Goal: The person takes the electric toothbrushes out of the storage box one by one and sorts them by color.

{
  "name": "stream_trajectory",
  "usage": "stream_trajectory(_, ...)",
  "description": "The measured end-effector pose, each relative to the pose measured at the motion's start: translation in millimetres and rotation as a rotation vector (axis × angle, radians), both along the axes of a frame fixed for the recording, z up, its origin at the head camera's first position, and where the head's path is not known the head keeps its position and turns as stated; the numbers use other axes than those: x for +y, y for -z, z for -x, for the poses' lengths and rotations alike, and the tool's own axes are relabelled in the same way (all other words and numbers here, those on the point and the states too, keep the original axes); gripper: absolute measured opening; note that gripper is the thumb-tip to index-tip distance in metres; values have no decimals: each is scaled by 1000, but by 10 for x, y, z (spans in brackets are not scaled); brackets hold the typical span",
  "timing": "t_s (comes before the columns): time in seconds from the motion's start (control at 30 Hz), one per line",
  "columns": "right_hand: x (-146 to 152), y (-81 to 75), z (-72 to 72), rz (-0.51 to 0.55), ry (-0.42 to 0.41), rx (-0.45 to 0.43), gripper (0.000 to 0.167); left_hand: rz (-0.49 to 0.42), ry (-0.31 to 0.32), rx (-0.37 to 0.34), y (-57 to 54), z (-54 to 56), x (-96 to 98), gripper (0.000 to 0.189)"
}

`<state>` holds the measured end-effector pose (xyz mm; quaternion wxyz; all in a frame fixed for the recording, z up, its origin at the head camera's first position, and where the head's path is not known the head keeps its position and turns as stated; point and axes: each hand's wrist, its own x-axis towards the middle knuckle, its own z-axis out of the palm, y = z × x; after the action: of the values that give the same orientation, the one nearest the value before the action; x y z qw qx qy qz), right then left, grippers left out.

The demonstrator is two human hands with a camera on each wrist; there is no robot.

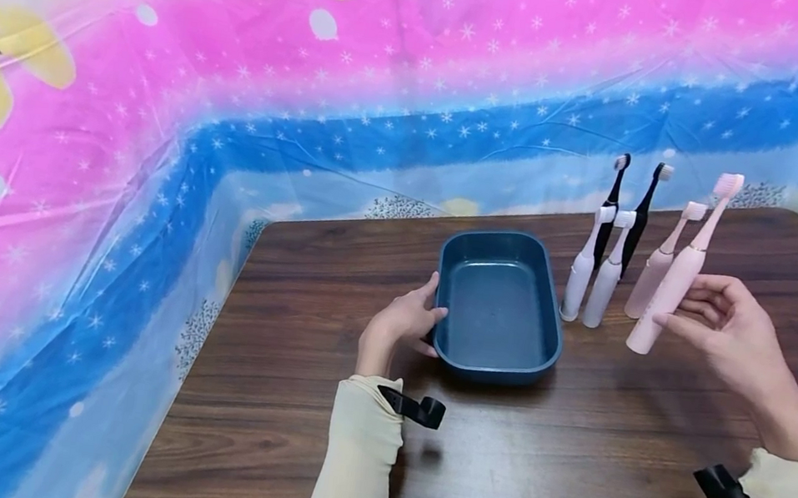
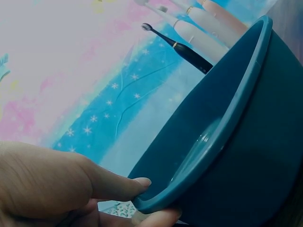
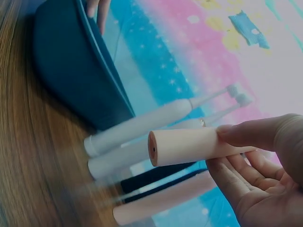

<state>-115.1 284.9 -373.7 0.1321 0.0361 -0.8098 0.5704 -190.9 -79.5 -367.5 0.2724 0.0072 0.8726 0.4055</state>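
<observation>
My right hand (image 1: 743, 336) pinches a pink electric toothbrush (image 1: 674, 289) by its handle, brush head up and slightly tilted. Its round base shows in the right wrist view, raised off the table. With thumb over the rim, my left hand (image 1: 401, 317) grips the left side of a dark blue rectangular basin (image 1: 492, 371). Just right of the basin stand two white electric toothbrushes (image 1: 579, 277). Behind them are two black electric toothbrushes (image 1: 641, 218), partly hidden. Another pink electric toothbrush (image 1: 648, 282) stands upright behind the held one.
Everything sits on a dark wood-grain table (image 1: 274, 392). A patterned pink and blue cloth (image 1: 392, 71) hangs behind the table and along its left side. Black wrist straps (image 1: 416, 409) with cameras are worn over the pale sleeves.
</observation>
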Motion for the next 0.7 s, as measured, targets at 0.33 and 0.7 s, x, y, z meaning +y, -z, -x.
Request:
stream_trajectory(0.33,101,129,36,13,30,22,48,1,-2,-2,5,-2,5,67)
stream_trajectory(0.7,203,299,127,-21,123,32,49,9,1,0,-9,-7,7,67)
